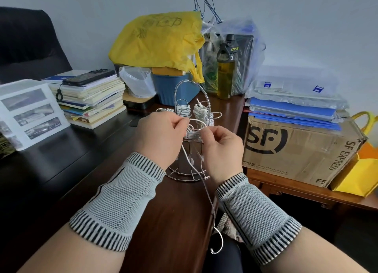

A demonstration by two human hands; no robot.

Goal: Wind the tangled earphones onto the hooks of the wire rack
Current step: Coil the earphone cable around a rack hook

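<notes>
Cardboard box (302, 150) reads "SF EXPRESS"; bottle (226, 72) label perhaps "UP-1".

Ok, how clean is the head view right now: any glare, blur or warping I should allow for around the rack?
Head view: even, soft light. The wire rack and white earphone cable read sharply between the left hand and right hand. Mild sheen on the dark table. Wide-angle warping bows the edges, so the forearms look oversized.

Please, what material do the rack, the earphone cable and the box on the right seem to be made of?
Rack: probably chromed metal wire, thin and shiny. Earphone cable: white, flexible, likely rubbery plastic. Box: brown corrugated cardboard, matte, creased, printed in black.
</notes>
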